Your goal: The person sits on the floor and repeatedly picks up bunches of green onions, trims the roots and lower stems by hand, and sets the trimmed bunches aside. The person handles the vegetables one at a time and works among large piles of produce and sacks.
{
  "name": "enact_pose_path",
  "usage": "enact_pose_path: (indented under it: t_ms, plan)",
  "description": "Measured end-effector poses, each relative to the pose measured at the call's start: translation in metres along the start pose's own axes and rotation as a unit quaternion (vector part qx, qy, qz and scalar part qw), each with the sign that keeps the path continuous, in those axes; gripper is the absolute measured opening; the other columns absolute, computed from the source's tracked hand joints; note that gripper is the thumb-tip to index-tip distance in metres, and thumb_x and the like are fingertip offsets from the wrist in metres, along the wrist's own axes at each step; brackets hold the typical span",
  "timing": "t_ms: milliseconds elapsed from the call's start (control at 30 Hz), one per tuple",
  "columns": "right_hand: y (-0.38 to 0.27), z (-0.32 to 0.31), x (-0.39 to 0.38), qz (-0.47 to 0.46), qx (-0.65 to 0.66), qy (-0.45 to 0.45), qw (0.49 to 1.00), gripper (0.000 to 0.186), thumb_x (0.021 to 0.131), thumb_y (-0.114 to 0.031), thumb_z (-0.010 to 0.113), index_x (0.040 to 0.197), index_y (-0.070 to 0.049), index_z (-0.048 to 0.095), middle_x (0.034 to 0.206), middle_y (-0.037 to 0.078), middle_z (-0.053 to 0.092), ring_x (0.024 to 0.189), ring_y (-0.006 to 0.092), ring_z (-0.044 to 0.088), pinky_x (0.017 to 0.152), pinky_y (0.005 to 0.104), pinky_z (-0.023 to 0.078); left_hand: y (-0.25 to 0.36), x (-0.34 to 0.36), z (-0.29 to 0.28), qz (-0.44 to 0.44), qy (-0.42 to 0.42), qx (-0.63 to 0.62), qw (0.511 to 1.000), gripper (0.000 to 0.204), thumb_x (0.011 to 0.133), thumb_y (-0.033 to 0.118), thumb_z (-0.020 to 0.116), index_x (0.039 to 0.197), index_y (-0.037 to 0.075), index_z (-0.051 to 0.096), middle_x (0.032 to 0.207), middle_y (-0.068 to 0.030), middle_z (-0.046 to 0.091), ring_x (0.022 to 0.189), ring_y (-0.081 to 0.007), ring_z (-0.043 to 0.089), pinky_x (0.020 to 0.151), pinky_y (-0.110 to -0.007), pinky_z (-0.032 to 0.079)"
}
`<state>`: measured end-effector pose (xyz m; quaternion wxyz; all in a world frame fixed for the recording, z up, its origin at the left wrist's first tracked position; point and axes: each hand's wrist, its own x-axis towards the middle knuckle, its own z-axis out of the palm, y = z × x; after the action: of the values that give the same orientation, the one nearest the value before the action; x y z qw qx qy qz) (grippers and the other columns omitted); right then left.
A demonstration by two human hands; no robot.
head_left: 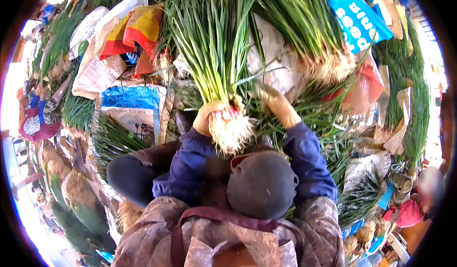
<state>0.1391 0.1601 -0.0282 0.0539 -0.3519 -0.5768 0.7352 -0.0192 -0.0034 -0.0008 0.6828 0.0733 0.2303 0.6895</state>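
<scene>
My left hand point(207, 118) is wrapped round the lower stalks of a bunch of green onions point(214, 52). The long green leaves fan away from me, and the pale, shaggy roots point(231, 134) hang toward my lap. To the right of the bunch, my right hand point(276, 104) is apart from the stalks. Its fingers look stretched out toward the leaves, though motion blurs their tips. Loose green leaves point(309, 133) lie under and beside that hand. Beyond it rests a second bunch of green onions point(304, 24), roots toward me.
Dark pads point(128, 179) cover my bent knees. A blue and white sack point(131, 100) lies to the left, a red and yellow sack point(143, 26) beyond it. At the far right is a blue bag point(357, 19). Another person in red point(407, 213) is at the lower right.
</scene>
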Motion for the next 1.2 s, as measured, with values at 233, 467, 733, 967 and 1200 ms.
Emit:
enact_pose_path:
  t_ms: [233, 467, 733, 967, 1200]
  plan:
    - [-0.005, 0.042, 0.028, 0.01, 0.386, -0.008, 0.922, 0.018, 0.087, -0.023, 0.069, 0.093, -0.007, 0.061, 0.067, -0.001, 0.054, 0.061, 0.0123, 0.054, 0.056, 0.0246, 0.045, -0.012, 0.0, 0.001, -0.017, 0.047, -0.015, 0.999, 0.044, 0.075, 0.024, 0.061, 0.109, -0.003, 0.056, 0.099, -0.0165, 0.062, 0.09, -0.0285, 0.061, 0.085, -0.04, 0.05]
    - [-0.02, 0.046, -0.001, 0.002, 0.5, -0.062, 0.864, 0.02, 0.088, -0.026, 0.066, 0.094, -0.008, 0.059, 0.073, 0.004, 0.058, 0.059, 0.02, 0.057, 0.05, 0.0323, 0.045, -0.023, 0.002, 0.004, 0.018, 0.044, -0.068, 0.997, 0.049, 0.074, 0.03, 0.062, 0.109, -0.004, 0.055, 0.099, -0.0125, 0.062, 0.092, -0.0251, 0.06, 0.084, -0.037, 0.05]
    - [0.003, 0.039, 0.004, 0.024, 0.336, 0.09, 0.937, 0.024, 0.093, -0.023, 0.06, 0.098, 0.001, 0.061, 0.071, 0.006, 0.059, 0.056, 0.0193, 0.058, 0.048, 0.0311, 0.047, -0.033, 0.004, -0.019, -0.026, 0.154, 0.046, 0.987, 0.029, 0.081, 0.011, 0.055, 0.106, -0.005, 0.056, 0.07, -0.0176, 0.064, 0.07, -0.0271, 0.064, 0.086, -0.04, 0.051]
    - [0.027, 0.029, -0.018, -0.001, 0.376, 0.144, 0.915, 0.024, 0.097, -0.017, 0.052, 0.108, 0.003, 0.058, 0.097, 0.014, 0.066, 0.082, 0.0231, 0.067, 0.072, 0.0316, 0.056, -0.046, 0.008, -0.01, -0.004, 0.134, 0.111, 0.985, 0.026, 0.081, 0.019, 0.056, 0.091, -0.005, 0.061, 0.074, -0.0167, 0.065, 0.082, -0.0267, 0.063, 0.083, -0.037, 0.051]
    - [0.024, 0.029, -0.012, -0.064, 0.485, -0.02, 0.872, 0.025, 0.099, -0.019, 0.047, 0.11, 0.002, 0.053, 0.098, 0.014, 0.063, 0.078, 0.0249, 0.063, 0.075, 0.0392, 0.055, -0.033, 0.004, 0.006, -0.035, 0.059, -0.015, 0.998, 0.053, 0.075, 0.03, 0.06, 0.112, -0.007, 0.054, 0.098, -0.0149, 0.062, 0.09, -0.0261, 0.06, 0.088, -0.038, 0.047]
